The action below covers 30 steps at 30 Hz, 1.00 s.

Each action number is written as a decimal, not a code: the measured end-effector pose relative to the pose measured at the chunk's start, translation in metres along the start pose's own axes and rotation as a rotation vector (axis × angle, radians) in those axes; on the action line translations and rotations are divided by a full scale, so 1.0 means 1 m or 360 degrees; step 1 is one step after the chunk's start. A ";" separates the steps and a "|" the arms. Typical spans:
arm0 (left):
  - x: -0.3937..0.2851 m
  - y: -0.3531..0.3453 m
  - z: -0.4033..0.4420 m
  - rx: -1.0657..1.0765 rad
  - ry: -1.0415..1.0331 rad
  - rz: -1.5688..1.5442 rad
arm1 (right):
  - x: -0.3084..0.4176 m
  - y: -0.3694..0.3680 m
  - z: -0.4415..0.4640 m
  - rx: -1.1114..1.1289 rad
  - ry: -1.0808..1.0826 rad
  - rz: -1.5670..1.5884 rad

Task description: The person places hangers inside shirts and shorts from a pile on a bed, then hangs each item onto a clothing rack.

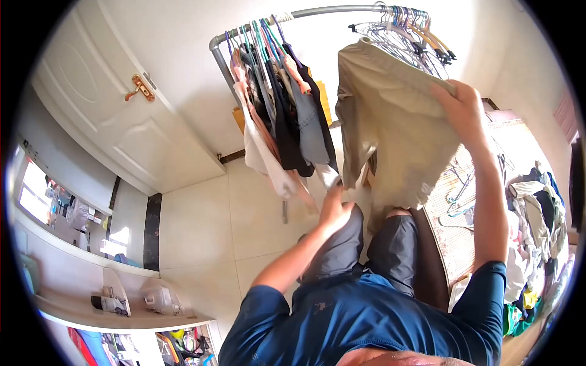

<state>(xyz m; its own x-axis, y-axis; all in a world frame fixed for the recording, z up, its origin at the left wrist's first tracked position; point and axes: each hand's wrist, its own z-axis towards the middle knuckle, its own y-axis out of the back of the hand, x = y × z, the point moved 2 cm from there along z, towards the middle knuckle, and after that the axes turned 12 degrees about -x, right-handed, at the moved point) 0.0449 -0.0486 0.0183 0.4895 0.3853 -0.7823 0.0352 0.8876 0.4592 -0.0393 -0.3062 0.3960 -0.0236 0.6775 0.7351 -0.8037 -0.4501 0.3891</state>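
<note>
A pair of khaki pants is spread out in front of me, waistband slanting across the top. My right hand is closed around the right end of that waistband. My left hand is lower down, above my knee, with its fingertips close to the bottom of the left pant leg. Blur there hides whether those fingers grip the cloth. Just behind the waistband, a bunch of bare hangers is on the rack's rail. Whether the pants' left top corner rests on a hanger cannot be made out.
Several garments hang on the left part of the clothes rack. At right, loose hangers lie on a striped mat, beside a heap of clothes. A white door and open shelving are at left.
</note>
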 end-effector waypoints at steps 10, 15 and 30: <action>0.011 0.025 -0.115 0.0134 -0.0290 0.0524 | 0.045 -0.160 0.072 -0.0042 0.0511 -0.0190; 0.013 0.023 -0.112 0.0170 -0.0248 0.0491 | 0.077 -0.205 0.078 0.0040 0.0487 -0.0220; 0.018 0.028 -0.111 0.0119 -0.0243 0.0373 | 0.070 -0.254 0.013 0.0340 0.0311 -0.0097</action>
<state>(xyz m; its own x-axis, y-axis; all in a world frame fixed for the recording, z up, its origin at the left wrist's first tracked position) -0.0418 0.0108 -0.0297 0.6171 0.5302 -0.5814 -0.0330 0.7556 0.6541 0.1707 -0.1524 0.3558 -0.1096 0.7968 0.5942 -0.6644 -0.5034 0.5524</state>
